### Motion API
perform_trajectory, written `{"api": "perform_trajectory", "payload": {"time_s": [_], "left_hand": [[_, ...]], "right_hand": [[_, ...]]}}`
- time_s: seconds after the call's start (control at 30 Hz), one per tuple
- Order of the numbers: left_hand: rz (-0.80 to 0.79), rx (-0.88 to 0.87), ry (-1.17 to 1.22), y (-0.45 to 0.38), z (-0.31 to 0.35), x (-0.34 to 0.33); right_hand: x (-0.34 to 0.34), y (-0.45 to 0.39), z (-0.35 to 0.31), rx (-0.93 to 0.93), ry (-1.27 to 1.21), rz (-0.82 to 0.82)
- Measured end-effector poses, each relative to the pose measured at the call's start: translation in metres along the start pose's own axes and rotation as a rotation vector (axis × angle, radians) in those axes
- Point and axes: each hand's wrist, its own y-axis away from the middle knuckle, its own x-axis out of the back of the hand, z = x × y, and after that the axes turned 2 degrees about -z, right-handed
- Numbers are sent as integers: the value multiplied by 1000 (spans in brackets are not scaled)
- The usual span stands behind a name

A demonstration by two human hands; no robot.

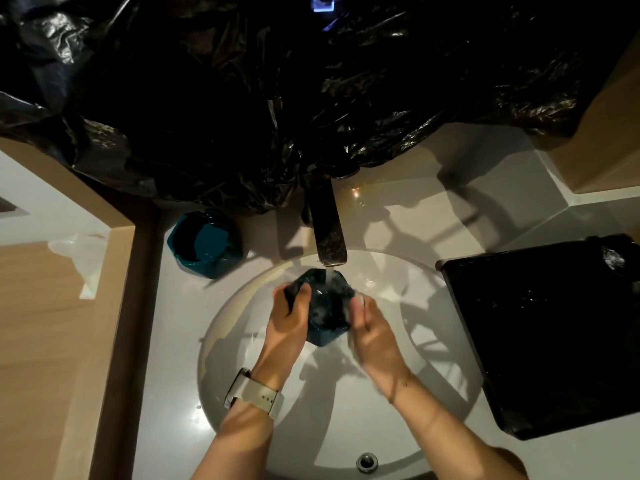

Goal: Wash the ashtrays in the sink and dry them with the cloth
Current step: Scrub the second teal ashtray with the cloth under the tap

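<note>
A dark teal ashtray (325, 306) is held over the white sink (433, 358), right under the running stream from the tap (327, 233). My left hand (289, 323) grips its left rim, thumb over the edge. My right hand (372, 327) is against its right side, fingers blurred and wet. A second teal ashtray (204, 244) stands on the counter left of the tap. I see no cloth that I can pick out for certain.
Black plastic sheeting (277, 98) hangs over the back of the counter and the tap's base. A black tray (547, 334) covered in plastic lies right of the sink. Crumpled clear plastic (76, 247) sits on the wooden surface at left. The overflow hole (367, 461) is near me.
</note>
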Motion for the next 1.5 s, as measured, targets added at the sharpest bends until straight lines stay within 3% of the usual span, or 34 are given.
{"api": "perform_trajectory", "payload": {"time_s": [0.07,0.17,0.2,0.27,0.37,0.4,0.43,0.5,0.73,0.9,0.97,1.07,1.17,1.37,1.5], "left_hand": [[41,-22,-37,-4,-3,0],[46,-62,-42,-1,-4,2],[44,-73,-38,1,-4,2],[44,-82,-39,6,-3,1],[76,-84,-14,4,-3,0],[85,-88,-13,2,-4,1],[86,-86,-17,1,-5,3],[81,-71,-23,0,-6,5],[57,-52,17,9,-7,4],[88,-32,119,15,-6,-8],[100,-34,136,14,-8,-11],[122,-19,167,14,-13,-14],[91,-17,155,16,-14,-18],[-98,-24,107,8,-5,9],[-195,23,149,-7,19,22]], "right_hand": [[-3,10,-5,61,123,-12],[-2,-7,-7,45,59,-50],[0,-16,-11,-30,0,-97],[3,-27,-22,-301,-317,-36],[-3,-12,-19,-242,-332,-46],[0,-10,-21,-334,-630,-119],[2,-3,-26,-419,-685,-63],[3,5,-17,-507,-778,-192],[16,-20,-9,-424,-632,-38],[-6,-7,-13,-500,-504,28],[-11,2,-16,-562,-582,42],[-11,7,-28,-621,-869,-1],[-8,-5,-25,-617,-990,-12],[1,-29,-15,-476,-776,-27],[20,-44,-12,-339,-635,-207]]}}
